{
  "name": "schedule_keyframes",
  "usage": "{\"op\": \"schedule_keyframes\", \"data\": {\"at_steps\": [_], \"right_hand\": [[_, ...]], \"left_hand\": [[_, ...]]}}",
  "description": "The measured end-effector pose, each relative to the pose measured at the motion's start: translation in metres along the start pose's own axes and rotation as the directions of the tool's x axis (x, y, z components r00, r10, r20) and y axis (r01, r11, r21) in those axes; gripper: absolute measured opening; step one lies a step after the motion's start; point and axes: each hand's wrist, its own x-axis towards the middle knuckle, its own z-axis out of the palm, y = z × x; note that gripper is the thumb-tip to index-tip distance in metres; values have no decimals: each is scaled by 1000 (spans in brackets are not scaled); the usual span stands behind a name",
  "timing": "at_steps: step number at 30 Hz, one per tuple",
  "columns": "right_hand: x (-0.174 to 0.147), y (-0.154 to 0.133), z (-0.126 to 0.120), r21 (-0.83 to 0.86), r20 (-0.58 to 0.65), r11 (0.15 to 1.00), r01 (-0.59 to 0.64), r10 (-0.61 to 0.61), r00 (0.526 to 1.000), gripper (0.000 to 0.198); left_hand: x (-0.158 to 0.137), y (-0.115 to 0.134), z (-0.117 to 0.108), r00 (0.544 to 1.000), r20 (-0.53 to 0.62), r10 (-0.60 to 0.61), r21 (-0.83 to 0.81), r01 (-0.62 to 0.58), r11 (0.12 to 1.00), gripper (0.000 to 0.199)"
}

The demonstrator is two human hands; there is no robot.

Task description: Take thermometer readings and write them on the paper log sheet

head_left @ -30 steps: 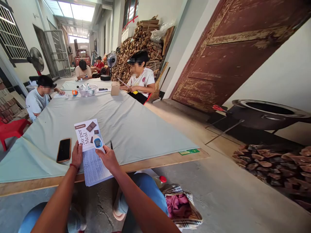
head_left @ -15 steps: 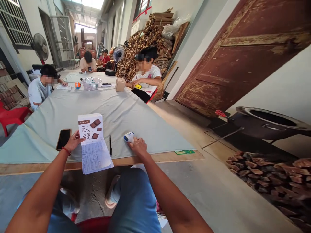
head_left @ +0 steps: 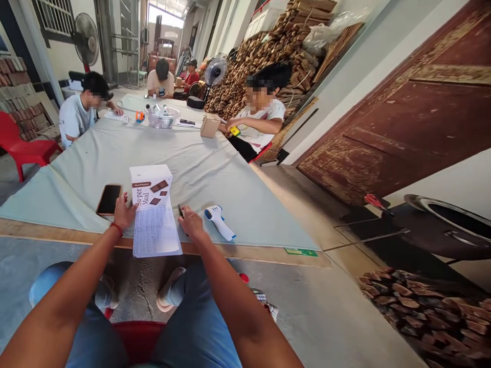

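Note:
A notepad (head_left: 155,230) lies at the near table edge, its printed cover folded back flat and its handwritten page overhanging slightly. My left hand (head_left: 125,212) is at its left side with fingers apart, the thumb at the paper's edge and the fingertips close to a dark-screened smartphone (head_left: 109,200). To the right of the notepad, my right hand (head_left: 191,223) is closed around a black pen (head_left: 180,210); only the pen's far end shows past the fingers. A white and blue infrared thermometer (head_left: 219,222) rests on its side on the cloth, apart from my right hand.
Farther along the cloth-covered table (head_left: 245,204) stand a clear basin (head_left: 163,120) of bottles, an orange tape roll (head_left: 140,116) and a cardboard box (head_left: 210,125). Several people sit around it. At right are a large pot (head_left: 422,225) and stacked firewood (head_left: 425,306).
My right hand has let go of the thermometer and moved left onto the pen. The notepad's cover has gone down flat, and my left hand's fingers have loosened from it.

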Motion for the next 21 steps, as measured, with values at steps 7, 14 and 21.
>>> {"op": "schedule_keyframes", "data": {"at_steps": [7,14,21], "right_hand": [[-11,33,12,637,-199,753,166,-48,979,47],[-39,19,21,825,-230,524,214,-36,973,41],[-40,-3,34,917,-92,394,71,35,995,41]], "left_hand": [[-67,25,17,837,412,361,274,-492,827,21],[-99,47,38,745,629,221,414,-562,716,25],[-111,46,37,754,603,260,443,-588,677,33]]}}
